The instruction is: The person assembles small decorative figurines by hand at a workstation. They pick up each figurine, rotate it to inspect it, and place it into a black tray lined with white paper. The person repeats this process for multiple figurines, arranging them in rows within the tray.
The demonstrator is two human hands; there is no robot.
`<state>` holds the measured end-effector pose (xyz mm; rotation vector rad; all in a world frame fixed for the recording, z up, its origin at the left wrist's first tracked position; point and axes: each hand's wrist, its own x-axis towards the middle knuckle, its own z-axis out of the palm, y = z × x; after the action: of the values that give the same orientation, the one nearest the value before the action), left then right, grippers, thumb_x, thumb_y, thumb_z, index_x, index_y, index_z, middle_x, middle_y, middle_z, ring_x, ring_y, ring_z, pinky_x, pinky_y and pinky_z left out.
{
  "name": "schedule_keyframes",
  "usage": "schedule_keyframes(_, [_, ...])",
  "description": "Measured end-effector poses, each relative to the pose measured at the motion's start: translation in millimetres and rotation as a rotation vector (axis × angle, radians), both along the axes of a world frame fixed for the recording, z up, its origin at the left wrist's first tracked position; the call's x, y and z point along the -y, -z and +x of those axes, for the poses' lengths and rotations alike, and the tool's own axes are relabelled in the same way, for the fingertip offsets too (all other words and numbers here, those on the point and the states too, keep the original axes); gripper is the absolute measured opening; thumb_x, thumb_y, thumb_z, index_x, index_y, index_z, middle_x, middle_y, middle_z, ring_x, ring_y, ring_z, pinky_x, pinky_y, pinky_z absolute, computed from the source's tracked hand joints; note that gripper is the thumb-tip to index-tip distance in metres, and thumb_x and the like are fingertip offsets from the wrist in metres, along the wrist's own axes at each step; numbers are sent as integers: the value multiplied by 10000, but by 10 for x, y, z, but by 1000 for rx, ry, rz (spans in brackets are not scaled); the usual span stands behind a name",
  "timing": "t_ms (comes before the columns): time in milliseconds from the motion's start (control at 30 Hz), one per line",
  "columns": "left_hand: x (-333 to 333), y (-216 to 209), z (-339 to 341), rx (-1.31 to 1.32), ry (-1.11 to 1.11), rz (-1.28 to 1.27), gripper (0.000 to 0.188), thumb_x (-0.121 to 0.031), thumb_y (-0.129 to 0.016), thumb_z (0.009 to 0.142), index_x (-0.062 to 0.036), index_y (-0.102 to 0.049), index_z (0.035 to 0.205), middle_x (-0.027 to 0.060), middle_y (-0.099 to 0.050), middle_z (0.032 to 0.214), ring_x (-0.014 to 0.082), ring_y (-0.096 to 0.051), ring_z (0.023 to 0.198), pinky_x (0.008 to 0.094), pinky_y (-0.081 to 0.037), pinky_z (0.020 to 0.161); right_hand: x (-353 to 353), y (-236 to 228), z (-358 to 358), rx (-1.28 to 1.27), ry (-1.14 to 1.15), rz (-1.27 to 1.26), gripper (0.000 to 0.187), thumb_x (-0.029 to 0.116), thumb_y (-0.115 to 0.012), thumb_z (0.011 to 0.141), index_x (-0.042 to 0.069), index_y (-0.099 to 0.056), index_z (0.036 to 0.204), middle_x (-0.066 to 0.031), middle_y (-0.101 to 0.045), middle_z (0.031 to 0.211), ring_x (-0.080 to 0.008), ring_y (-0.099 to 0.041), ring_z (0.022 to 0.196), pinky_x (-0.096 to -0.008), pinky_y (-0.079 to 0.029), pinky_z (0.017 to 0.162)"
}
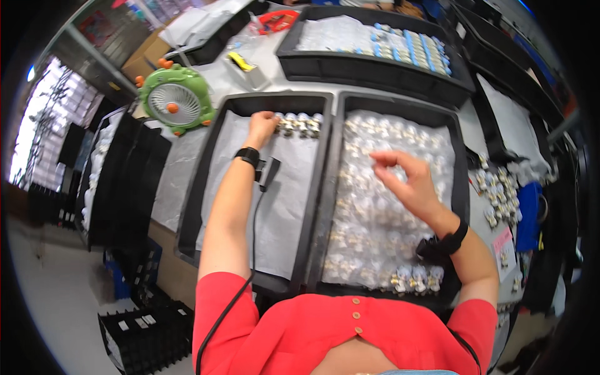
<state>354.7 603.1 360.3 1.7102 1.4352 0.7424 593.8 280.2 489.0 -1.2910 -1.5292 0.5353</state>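
Observation:
My left hand (262, 127) reaches to the far end of the left black tray (194, 203). Its fingers are closed at the left end of a short row of small white-and-gold figurines (301, 124), on the figurine at that end, which they partly hide. Grey-white paper (284, 187) lines that tray under the row. Over the right black tray (460, 172) hovers my right hand (407, 181), thumb and forefinger apart, nothing between them. Below it, many similar figurines in rows lie under a clear plastic sheet (369, 206). Several uncovered figurines (417, 279) stand at the near edge.
A black cable with a plug-like end (270, 174) hangs along my left arm. Left of the trays stands a green fan (177, 103). Another black tray (375, 69) with blue-and-white pieces lies beyond. Loose figurines (500, 194) cluster at the right; stacked black trays (128, 187) stand left.

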Motion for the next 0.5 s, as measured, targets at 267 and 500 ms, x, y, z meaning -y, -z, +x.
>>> schedule_keyframes(267, [90, -78, -111, -469, 188, 267, 499, -265, -645, 771, 37, -569, 1162, 221, -620, 1081, 322, -595, 1020, 374, -450, 899, 357, -504, 565, 450, -97, -326, 291, 161, -665, 781, 9, -623, 1026, -131, -655, 863, -246, -637, 804, -329, -480, 748])
schedule_keyframes(500, [447, -550, -11, -37, 66, 393, 452, -190, -670, 767, 5, -570, 1162, 187, -577, 1141, 283, -540, 1077, 354, -421, 923, 621, -71, 879, 1038, -179, -812, 433, 199, -753, 624, -3, -615, 980, -195, -638, 906, -352, -616, 869, -398, -491, 761])
